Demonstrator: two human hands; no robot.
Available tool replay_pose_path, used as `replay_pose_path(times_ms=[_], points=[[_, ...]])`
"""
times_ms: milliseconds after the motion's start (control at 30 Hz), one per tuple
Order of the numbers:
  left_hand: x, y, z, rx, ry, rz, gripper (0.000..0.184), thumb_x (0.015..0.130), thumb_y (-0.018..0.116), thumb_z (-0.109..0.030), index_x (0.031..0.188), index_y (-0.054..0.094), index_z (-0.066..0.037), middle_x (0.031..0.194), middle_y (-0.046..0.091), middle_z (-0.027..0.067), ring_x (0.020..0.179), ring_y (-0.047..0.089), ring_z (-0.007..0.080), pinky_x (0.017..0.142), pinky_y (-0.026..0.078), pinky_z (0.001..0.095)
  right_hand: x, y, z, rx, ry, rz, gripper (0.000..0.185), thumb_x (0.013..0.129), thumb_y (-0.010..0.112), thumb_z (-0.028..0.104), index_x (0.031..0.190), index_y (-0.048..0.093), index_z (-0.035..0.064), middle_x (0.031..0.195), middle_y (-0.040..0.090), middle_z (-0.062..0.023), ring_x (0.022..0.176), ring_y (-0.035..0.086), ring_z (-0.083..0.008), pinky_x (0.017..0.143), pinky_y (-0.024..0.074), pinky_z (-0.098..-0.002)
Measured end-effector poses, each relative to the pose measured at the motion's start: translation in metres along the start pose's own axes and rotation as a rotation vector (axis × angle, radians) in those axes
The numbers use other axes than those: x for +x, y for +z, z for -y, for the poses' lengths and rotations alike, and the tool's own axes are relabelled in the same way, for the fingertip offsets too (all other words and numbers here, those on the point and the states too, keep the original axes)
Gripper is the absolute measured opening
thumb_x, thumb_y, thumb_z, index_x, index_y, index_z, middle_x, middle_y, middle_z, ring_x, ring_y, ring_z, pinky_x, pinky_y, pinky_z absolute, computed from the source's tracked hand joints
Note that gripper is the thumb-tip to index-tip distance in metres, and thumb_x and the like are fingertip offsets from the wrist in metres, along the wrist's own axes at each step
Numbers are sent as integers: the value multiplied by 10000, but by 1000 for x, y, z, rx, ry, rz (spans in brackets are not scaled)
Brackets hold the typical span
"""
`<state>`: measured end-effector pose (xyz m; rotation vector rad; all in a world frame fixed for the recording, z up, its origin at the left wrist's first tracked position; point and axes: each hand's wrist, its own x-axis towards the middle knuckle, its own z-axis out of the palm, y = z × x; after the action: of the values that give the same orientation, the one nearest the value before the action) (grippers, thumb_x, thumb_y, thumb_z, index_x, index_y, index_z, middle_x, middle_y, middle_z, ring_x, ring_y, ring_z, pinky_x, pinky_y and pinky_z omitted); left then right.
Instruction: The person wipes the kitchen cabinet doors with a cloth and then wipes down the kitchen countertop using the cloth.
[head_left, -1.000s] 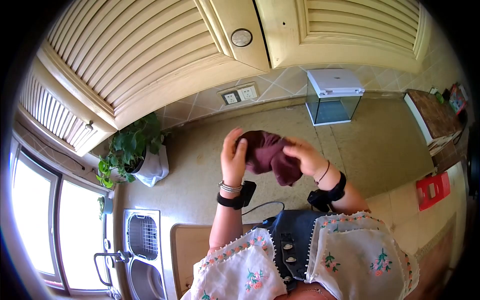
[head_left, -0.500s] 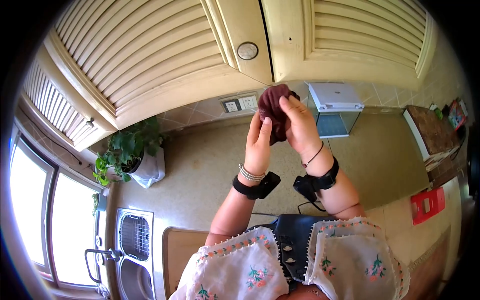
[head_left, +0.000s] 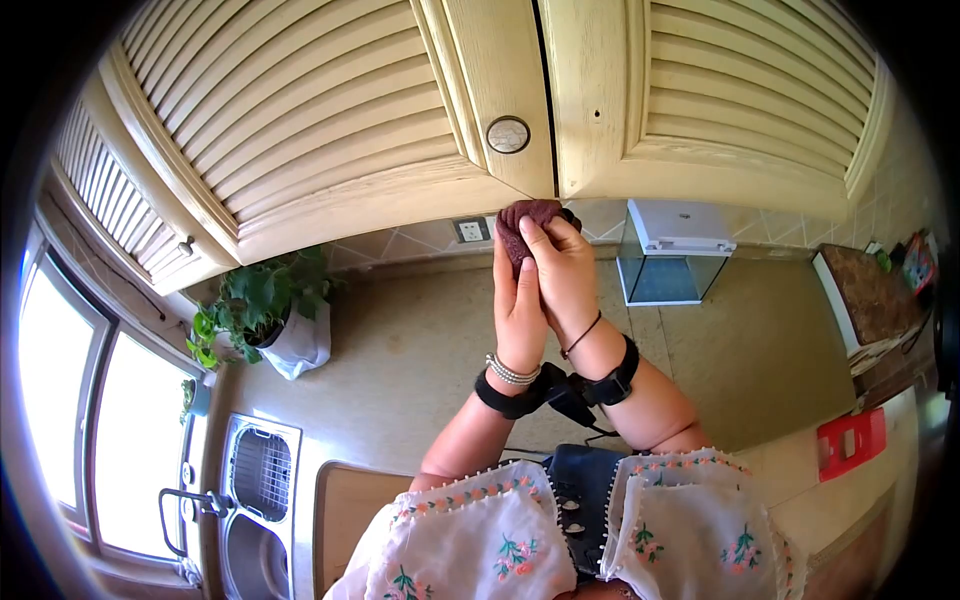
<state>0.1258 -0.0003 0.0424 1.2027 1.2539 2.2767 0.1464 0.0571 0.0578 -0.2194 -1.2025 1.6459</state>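
Note:
A dark maroon cloth (head_left: 515, 232) is bunched between my two hands, just below the lower edge of the cream louvred cabinet doors (head_left: 400, 180). My left hand (head_left: 519, 310) grips the cloth from the left, thumb up against it. From the right, my right hand (head_left: 563, 270) folds around it with the thumb pressed on top. The cloth's far side is hidden behind the fingers. Both wrists carry black strapped devices, and these sit close together.
Behind my hands runs a countertop (head_left: 420, 330) with a small glass tank (head_left: 672, 262) at the back. A potted plant (head_left: 275, 310) stands left, near the window and the sink (head_left: 258, 545). A round knob (head_left: 508, 134) sticks out from the cabinet. A red object (head_left: 851, 444) lies at right.
My right hand has moved left and closer to the left hand, squeezing the cloth into a smaller bundle. The cloth sits slightly lower in view, and the view has tilted up a little.

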Motion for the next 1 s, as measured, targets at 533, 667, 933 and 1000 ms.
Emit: replay_pose_path(times_ms=[533,667,933,1000], points=[[15,-58,10,19,73,-7,501,981,323,-96,1443,167,14,1415,344,164,1270,372,225,1045,307,317,5,51,-26,49,-17,-5,218,852,670,176,707,603,28,622,524,49,572,424,-29,503,354,-207],[16,-50,9,81,89,54,498,980,312,-89,1447,169,3,1412,347,153,1269,371,222,1051,298,314,4,41,-23,68,-56,-51,177,860,656,157,745,628,25,658,560,41,601,463,-30,537,382,-198],[15,-21,26,165,234,279,558,958,368,-70,1449,119,24,1476,237,207,1368,240,266,1099,208,327,0,2,3,145,-84,-179,156,910,592,147,952,645,7,869,642,-18,760,560,-64,688,466,-205],[14,-23,23,150,213,284,554,959,366,-71,1448,123,26,1476,239,206,1368,240,268,1100,205,327,-2,6,3,138,-83,-194,161,911,592,152,951,641,5,864,641,-17,758,559,-63,686,464,-203]])
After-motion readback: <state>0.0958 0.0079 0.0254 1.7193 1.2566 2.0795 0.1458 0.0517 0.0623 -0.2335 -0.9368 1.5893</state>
